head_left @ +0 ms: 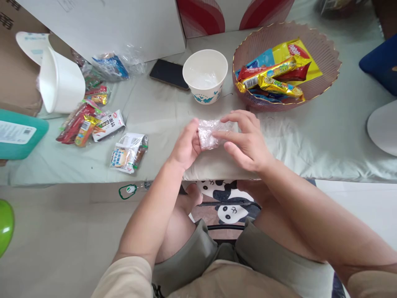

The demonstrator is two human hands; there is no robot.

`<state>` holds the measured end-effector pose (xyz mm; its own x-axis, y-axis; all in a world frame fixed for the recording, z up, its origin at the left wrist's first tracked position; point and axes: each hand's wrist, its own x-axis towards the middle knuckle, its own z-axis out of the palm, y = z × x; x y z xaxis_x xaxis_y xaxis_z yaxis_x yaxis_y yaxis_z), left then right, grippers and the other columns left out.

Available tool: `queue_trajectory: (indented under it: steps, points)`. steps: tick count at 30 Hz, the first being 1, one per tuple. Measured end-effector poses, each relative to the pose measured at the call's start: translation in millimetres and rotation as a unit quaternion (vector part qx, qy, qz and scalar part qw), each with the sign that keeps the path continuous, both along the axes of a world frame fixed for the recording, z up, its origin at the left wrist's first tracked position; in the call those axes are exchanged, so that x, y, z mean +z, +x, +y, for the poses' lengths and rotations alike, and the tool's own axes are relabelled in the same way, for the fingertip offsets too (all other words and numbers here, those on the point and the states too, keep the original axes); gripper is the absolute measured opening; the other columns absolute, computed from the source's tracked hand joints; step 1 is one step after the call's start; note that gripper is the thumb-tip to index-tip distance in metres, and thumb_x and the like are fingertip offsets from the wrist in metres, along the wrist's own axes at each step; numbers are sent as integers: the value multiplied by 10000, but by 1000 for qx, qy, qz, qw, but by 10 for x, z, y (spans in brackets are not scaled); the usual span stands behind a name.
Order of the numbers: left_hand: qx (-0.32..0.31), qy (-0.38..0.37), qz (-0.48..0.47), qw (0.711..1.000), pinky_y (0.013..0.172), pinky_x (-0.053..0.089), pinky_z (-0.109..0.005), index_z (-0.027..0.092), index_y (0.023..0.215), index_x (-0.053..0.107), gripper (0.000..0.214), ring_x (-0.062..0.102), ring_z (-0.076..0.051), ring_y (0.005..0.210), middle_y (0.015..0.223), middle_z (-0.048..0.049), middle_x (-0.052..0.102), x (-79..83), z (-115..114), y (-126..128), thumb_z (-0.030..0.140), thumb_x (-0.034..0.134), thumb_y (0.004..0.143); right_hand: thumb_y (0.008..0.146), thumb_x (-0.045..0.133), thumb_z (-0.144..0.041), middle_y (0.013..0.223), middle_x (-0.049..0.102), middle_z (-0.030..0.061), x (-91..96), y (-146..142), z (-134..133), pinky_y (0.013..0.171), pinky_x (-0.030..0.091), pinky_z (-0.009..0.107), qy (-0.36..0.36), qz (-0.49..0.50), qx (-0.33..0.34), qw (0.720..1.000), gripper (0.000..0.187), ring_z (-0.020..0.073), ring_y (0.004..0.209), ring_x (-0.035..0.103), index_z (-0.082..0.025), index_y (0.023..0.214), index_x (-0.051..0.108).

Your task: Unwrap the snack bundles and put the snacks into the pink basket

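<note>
A crinkled, see-through plastic wrapper (209,134) is held near the table's front edge. My left hand (187,145) pinches its left side between thumb and curled fingers. From the right, my right hand (246,140) reaches over it with fingers apart, the fingertips resting on or just above the plastic. Whether anything lies inside the wrapper I cannot tell. Just behind my hands stands a white paper cup (205,78) with blue leaf prints and some clear plastic inside. Behind my right hand, a pinkish ribbed bowl (322,91) with a gold rim holds several bright snack packets (279,74).
A dark phone (169,74) lies left of the cup. Several wrapped snacks (83,130) and a small snack packet (128,153) are on the left, near a tipped white paper cup (63,85) and a green container (21,140). White boxes (124,25) line the back.
</note>
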<state>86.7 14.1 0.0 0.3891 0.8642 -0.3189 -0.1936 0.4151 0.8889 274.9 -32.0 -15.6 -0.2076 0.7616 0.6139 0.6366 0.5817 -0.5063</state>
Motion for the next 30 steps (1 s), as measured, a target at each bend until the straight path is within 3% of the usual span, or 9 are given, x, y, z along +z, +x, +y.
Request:
queue_trajectory:
  steps: [5,7,9,12,15,20,23,26,30]
  points:
    - [-84,76,91,989,614,453,-237,166,833,717,439,586,-110,640,723,-1,677,-19,-35,-52,562,872,723,973,579,-481,1229,717,113,101,60,28,1001,505,445,-91,88,-39,991,356,272,1134,660,-232,1175,733]
    - [-134,87,95,983,595,426,-243,168,849,716,497,563,-110,633,720,-3,653,-8,-44,-75,630,852,728,940,624,-547,1088,760,100,138,70,33,855,525,367,-177,85,-6,981,428,235,959,691,-203,1177,721]
    - [-146,108,105,978,548,370,-242,175,793,683,556,503,-99,591,671,9,585,-4,-43,-89,717,797,749,947,596,-617,825,730,50,168,62,29,689,465,295,-251,66,30,965,454,169,722,632,-188,1008,733]
    - [-105,160,160,968,479,244,-250,192,601,493,677,336,-74,509,559,43,384,-18,-30,-84,816,665,803,990,471,-689,534,455,-29,206,32,15,567,319,277,-284,48,35,957,603,98,523,375,-196,657,570]
    - [-65,213,192,956,462,205,-266,207,561,374,718,262,-74,491,532,53,291,-24,-27,-59,823,632,825,995,438,-699,525,269,-49,229,-4,9,555,255,288,-278,71,14,958,653,89,532,249,-205,569,399]
    - [25,273,197,941,463,292,-250,204,581,434,673,358,-86,505,530,37,387,22,-41,-30,786,650,842,937,562,-529,578,434,-39,226,-73,32,560,299,277,-290,162,-29,943,404,96,561,376,-206,695,545]
    - [-24,214,157,964,522,461,-231,194,785,651,540,553,-104,564,655,8,633,26,-34,-38,712,797,747,850,641,-451,595,481,-51,227,-103,69,517,305,257,-308,235,-46,921,287,89,539,398,-227,735,502]
    - [-42,183,139,972,623,585,-271,191,938,722,520,687,-146,667,815,-30,763,-10,1,-81,620,879,689,815,674,-412,551,463,-88,235,-126,119,470,306,240,-326,317,-38,890,272,79,473,394,-253,793,454]
    - [99,243,172,949,635,607,-278,201,850,710,515,694,-148,676,782,-21,753,-73,126,-222,656,877,674,804,693,-388,673,632,-58,237,-167,169,512,447,250,-324,405,-41,854,269,111,536,595,-260,907,480]
